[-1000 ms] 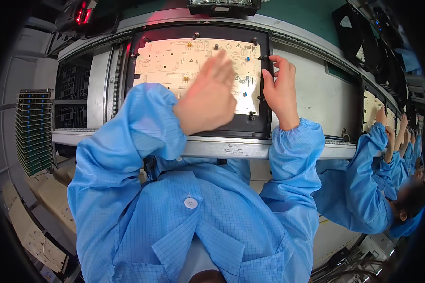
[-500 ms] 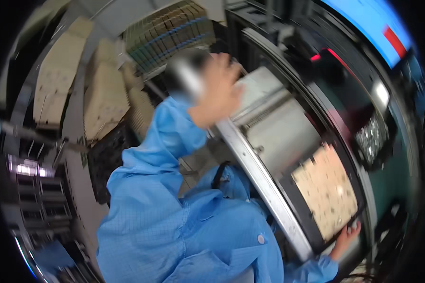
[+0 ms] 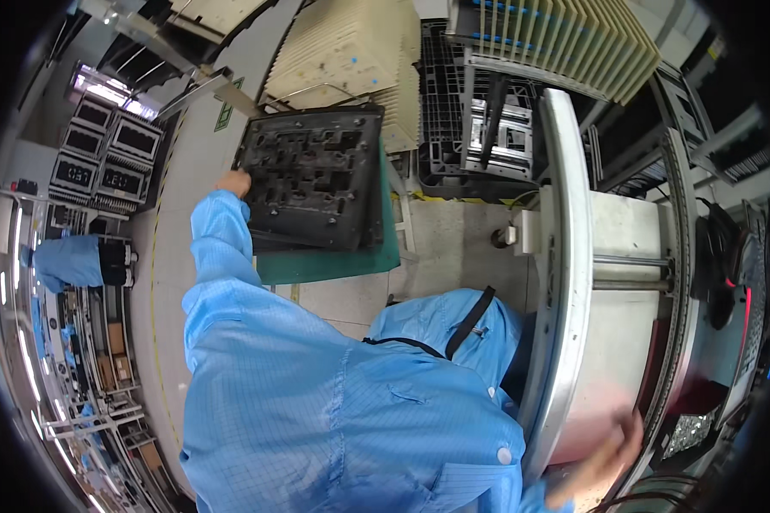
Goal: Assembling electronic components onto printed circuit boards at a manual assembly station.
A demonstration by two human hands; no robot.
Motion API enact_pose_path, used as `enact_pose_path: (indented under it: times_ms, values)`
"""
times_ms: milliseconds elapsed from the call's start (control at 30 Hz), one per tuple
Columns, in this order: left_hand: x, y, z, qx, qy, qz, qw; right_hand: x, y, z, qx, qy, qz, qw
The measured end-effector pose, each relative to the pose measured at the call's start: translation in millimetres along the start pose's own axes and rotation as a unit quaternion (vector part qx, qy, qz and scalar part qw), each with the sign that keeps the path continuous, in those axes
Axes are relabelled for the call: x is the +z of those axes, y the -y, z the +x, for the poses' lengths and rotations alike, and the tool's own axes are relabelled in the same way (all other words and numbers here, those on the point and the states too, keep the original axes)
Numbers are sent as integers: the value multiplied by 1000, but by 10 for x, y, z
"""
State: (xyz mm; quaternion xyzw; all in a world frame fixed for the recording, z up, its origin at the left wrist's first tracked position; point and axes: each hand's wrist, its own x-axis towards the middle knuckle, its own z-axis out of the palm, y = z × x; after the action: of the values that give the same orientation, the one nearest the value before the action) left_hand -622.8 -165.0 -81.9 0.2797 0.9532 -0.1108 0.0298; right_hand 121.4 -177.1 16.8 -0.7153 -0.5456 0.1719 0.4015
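A black fixture tray (image 3: 316,179) with many cut-out pockets lies on top of a stack on a green mat (image 3: 334,265), up and to the left. My left hand (image 3: 233,182) reaches out to it on a long blue sleeve, fingers closed on the tray's left edge. My right hand (image 3: 607,453) is blurred at the lower right. It rests with fingers apart against the end of the grey conveyor rail (image 3: 565,256) and holds nothing.
Cream-coloured racks of boards (image 3: 351,51) and black plastic crates (image 3: 466,137) stand behind the tray. The machine bed (image 3: 624,325) runs down the right side. Another person in blue (image 3: 68,261) works far left beside shelving.
The view has swung away from the lit circuit board on the conveyor. My left hand has left the board and reached out to the black tray. My right hand stays by the rail.
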Motion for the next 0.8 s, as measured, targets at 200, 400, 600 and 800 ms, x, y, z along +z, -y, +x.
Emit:
enact_pose_path:
  times_ms: [200, 400, 600, 800]
  values:
    - [694, 574, 197, -78, -116, -169, 976, 2715, 782, -39, -172, 511, 241, 807]
    - [557, 741, 19, 16, -162, -181, 970, 4114, 1284, -590, -116, 579, 277, 758]
    - [-168, 452, -446, 39, -91, -345, 933, 3509, 1157, -499, 25, 491, 406, 771]
    - [-798, -863, -1050, 185, 235, -722, 624, 1564, 698, -101, 38, 333, 402, 852]
